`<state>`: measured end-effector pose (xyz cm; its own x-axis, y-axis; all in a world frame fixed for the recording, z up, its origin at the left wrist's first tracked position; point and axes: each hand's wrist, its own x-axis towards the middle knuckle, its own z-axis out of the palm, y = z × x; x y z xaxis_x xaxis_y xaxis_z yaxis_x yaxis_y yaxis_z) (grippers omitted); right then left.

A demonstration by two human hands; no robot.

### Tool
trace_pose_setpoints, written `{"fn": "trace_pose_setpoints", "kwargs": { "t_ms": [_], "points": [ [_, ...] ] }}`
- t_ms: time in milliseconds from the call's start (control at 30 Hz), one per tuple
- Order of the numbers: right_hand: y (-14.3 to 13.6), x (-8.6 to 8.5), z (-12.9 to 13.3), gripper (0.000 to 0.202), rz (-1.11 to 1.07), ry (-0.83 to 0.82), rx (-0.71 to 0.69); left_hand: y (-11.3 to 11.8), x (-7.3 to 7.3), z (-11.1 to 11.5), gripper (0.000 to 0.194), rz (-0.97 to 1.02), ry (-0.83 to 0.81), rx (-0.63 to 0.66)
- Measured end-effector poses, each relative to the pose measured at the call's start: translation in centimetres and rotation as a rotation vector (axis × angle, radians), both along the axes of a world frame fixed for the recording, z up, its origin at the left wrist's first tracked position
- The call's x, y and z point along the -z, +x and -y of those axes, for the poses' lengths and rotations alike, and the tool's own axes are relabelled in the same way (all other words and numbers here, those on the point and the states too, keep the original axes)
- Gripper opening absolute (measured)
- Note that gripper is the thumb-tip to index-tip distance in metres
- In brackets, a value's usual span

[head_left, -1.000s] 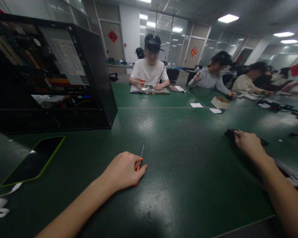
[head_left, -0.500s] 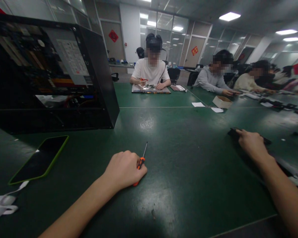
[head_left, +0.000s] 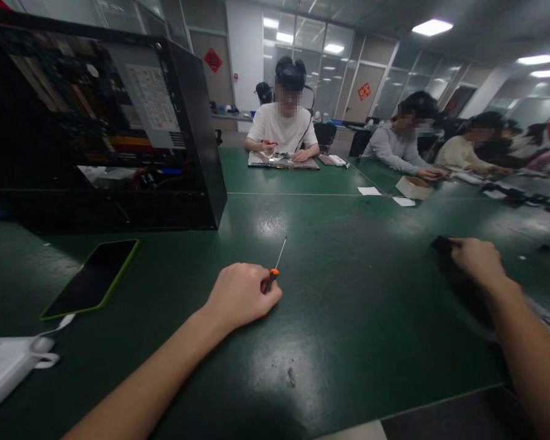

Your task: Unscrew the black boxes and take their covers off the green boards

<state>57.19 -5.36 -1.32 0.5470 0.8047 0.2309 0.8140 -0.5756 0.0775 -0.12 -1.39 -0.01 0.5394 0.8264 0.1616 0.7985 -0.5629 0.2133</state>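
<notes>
Shifting since the earlier frame: one screwdriver (head_left: 273,276), its shaft now leaning farther right and its lower handle end no longer showing beneath the left grip (head_left: 241,296). Left grip: closing round the orange-and-black handle, thumb and curled fingers pinching it, the shaft pointing away ahead of them; tool remaining in hand.

Right grip (head_left: 479,260): bending its fingers over one dark piece (head_left: 441,243), whose far end is no longer showing beyond the knuckles. Thumb and underside hiding; whether it is pinching or only touching, cannot tell.

Worktop (head_left: 339,305), green: extending beneath and between both grips.

Phone (head_left: 94,278), green-edged: lying left of the left grip, a white cable end touching its near edge.

White device (head_left: 9,366): resting nearer the wearer, left of the left grip.

Open computer case (head_left: 204,134): standing beyond the left grip, leftward, its interior parts showing.
</notes>
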Motion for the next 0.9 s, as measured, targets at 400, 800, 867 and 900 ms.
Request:
{"fn": "trace_pose_setpoints", "kwargs": {
  "t_ms": [400, 800, 867, 900],
  "points": [
    [4.2, -0.3, 11.6, 0.057, -0.16, 0.173, 0.151, 0.4, 0.3, 0.2, 0.014, 0.076, 0.059, 0.046],
    [4.4, 2.7, 13.0, 0.04, -0.274, 0.114, 0.125, 0.5, 1.2, 0.5, 0.018, 0.251, 0.0, 0.09],
    [4.1, 2.6, 13.0, 0.04, -0.271, 0.116, 0.129, 0.4, 1.3, 0.4, 0.019, 0.254, 0.001, 0.092],
    [3.7, 2.5, 13.0, 0.04, -0.261, 0.123, 0.13, 0.4, 1.4, 0.4, 0.019, 0.258, 0.002, 0.086]
  ]
}}
